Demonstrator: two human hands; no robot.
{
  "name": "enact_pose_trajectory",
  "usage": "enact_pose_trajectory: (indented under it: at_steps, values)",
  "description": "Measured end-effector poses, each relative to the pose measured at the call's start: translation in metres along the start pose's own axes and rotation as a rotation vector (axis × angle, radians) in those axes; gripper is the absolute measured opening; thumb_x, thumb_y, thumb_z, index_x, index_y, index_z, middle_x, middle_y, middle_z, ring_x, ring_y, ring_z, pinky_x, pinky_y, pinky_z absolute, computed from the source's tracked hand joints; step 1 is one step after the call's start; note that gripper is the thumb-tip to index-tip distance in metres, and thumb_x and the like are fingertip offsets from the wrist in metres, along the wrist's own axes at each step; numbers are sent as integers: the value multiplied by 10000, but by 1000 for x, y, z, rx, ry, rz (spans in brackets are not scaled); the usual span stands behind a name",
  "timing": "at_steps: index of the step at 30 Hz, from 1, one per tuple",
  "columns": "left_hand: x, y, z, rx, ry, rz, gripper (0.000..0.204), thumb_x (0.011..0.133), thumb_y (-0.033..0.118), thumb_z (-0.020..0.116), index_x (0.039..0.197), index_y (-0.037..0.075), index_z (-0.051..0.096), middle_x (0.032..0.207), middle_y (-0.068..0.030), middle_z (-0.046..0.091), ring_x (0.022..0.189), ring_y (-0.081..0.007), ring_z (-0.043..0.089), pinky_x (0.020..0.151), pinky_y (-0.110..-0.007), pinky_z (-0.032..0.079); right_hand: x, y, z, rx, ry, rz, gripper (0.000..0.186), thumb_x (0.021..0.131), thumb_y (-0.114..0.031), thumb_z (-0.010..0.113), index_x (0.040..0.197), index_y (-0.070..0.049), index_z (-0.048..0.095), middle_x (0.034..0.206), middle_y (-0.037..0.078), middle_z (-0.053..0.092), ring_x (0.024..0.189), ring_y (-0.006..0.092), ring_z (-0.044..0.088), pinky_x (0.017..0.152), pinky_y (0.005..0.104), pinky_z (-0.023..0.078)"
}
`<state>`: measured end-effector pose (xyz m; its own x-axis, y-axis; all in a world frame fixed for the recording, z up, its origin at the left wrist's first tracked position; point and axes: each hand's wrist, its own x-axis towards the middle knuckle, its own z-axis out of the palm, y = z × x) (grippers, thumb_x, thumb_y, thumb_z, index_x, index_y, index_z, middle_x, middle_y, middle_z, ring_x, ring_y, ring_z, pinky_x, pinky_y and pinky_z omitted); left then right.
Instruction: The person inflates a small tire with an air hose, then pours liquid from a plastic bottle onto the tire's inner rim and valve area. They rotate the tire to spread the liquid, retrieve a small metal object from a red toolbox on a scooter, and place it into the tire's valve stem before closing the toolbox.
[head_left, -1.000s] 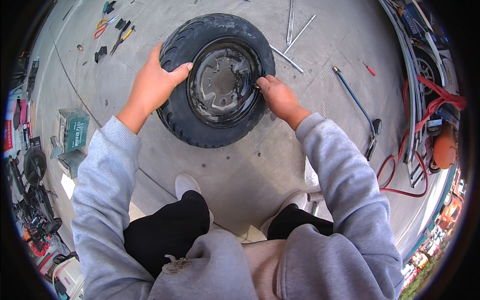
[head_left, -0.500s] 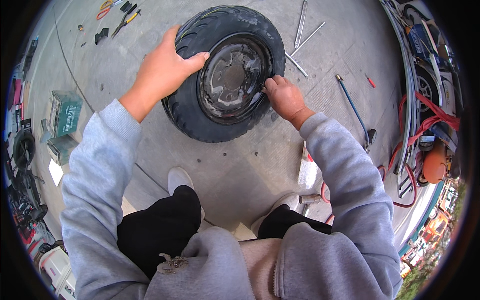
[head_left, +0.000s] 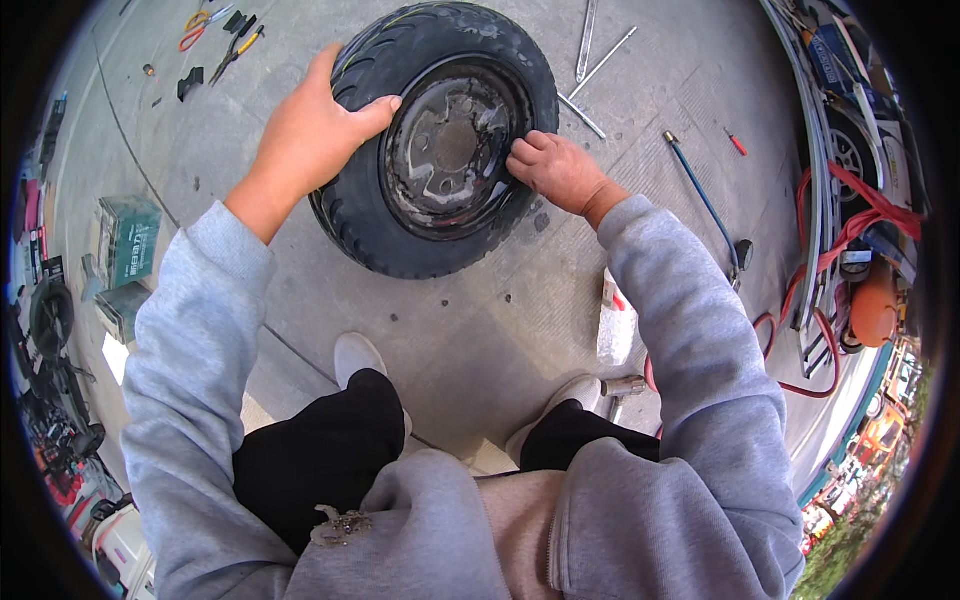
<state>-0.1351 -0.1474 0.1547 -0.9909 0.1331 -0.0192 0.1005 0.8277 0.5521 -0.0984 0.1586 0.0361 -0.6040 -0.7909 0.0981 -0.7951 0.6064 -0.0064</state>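
A black tire (head_left: 360, 215) on a dark, scuffed metal wheel rim (head_left: 425, 120) stands tilted on the concrete floor before me. My left hand (head_left: 305, 125) grips the tire's left side, its thumb lying on the sidewall and its other fingers behind the tread, partly hidden. On the opposite side, my right hand (head_left: 557, 170) has its fingers bent and pressed together at the right edge of the rim. Whatever lies under those fingertips is hidden.
Long metal wrenches (head_left: 587, 40) lie beyond the tire, with a blue-hosed gauge (head_left: 700, 190) and a red screwdriver (head_left: 736, 142) to the right. Pliers (head_left: 238, 55) and scissors (head_left: 194, 30) lie far left. Green boxes (head_left: 130, 240) stand left; red hose (head_left: 815, 330) coils right.
The fingertips of my right hand have shifted slightly along the rim and are curled more tightly. My left hand keeps its hold on the tire. The whole view has shifted a little.
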Motion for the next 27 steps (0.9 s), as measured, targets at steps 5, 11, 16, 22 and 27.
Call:
enact_pose_trajectory:
  at_steps: [5,11,16,22,27]
  values:
    - [6,-30,12,-110,11,-79,980,780,505,754,1486,-46,357,1305,-274,610,1165,-375,635,993,-392,486,-17,-30,9,551,209,823,346,907,-255,703,1106,6,594,1100,183,627,986,405,624,836,458,508]
    - [2,-71,15,-381,-129,-336,866,848,428,753,1433,-101,398,1275,-262,615,1114,-300,651,938,-338,512,-102,-73,13,509,-213,869,600,887,-233,716,1342,67,465,1158,274,578,1029,416,632,858,462,533]
    - [-22,-67,17,-541,-167,-456,693,946,395,670,1348,-122,443,1235,-223,612,1051,-263,659,885,-338,546,-144,-106,30,428,-625,763,763,879,-159,689,1475,124,306,1148,261,588,949,367,680,797,420,567]
    - [-17,-60,14,-575,-168,-535,623,942,357,680,1308,-114,502,1219,-213,631,1036,-252,654,910,-335,524,-144,-112,48,313,-651,682,639,912,-52,541,1466,160,304,1069,222,630,866,314,705,708,375,582]
    - [-13,-56,14,-550,-156,-467,655,941,339,685,1337,-129,454,1267,-227,596,1087,-260,628,949,-333,499,-145,-116,48,298,-614,693,620,905,-30,518,1462,156,322,1044,217,640,867,298,707,698,367,578]
